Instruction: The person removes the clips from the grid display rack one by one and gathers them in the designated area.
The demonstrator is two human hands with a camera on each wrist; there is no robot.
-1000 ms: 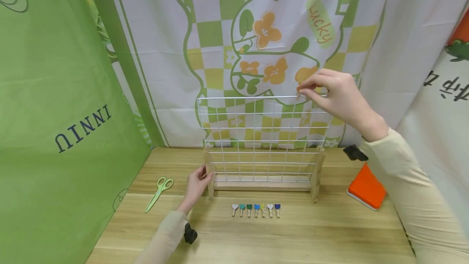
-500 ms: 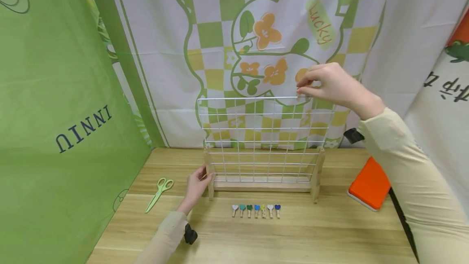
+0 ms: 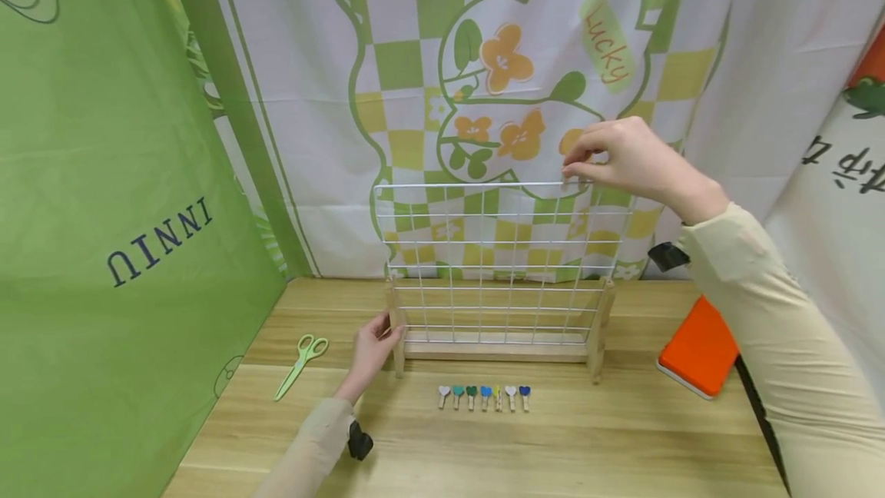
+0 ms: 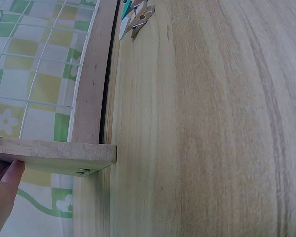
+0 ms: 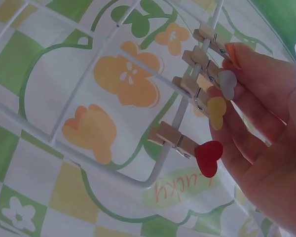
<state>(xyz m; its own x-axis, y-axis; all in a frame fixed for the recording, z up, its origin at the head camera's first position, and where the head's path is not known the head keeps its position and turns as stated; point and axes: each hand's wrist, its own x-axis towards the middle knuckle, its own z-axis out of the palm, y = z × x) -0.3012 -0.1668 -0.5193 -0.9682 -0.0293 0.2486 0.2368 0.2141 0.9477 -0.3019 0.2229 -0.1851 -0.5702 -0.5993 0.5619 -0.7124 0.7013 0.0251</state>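
Observation:
A white wire grid (image 3: 482, 242) stands upright in a wooden stand (image 3: 494, 351) on the table. My left hand (image 3: 371, 344) holds the stand's left upright, seen as a wooden board (image 4: 54, 154) in the left wrist view. At the grid's top right, my right hand (image 3: 632, 156) pinches a small clothespin with an orange end (image 5: 232, 55), which sits on the top wire. Beside it, clothespins with a white heart (image 5: 228, 84), a yellow heart (image 5: 216, 112) and a red heart (image 5: 208, 158) are clipped to the same wire.
Several heart clothespins (image 3: 485, 398) lie in a row before the stand. Green scissors (image 3: 300, 366) lie at the left, and a flat orange-red object (image 3: 698, 352) with a pale edge lies at the right. A patterned cloth (image 3: 408, 68) hangs behind the grid.
My right hand and wrist have risen slightly, and the forearm has shifted, uncovering more of the orange-red object. Its fingertips stay at the top wire. My left hand has not moved.

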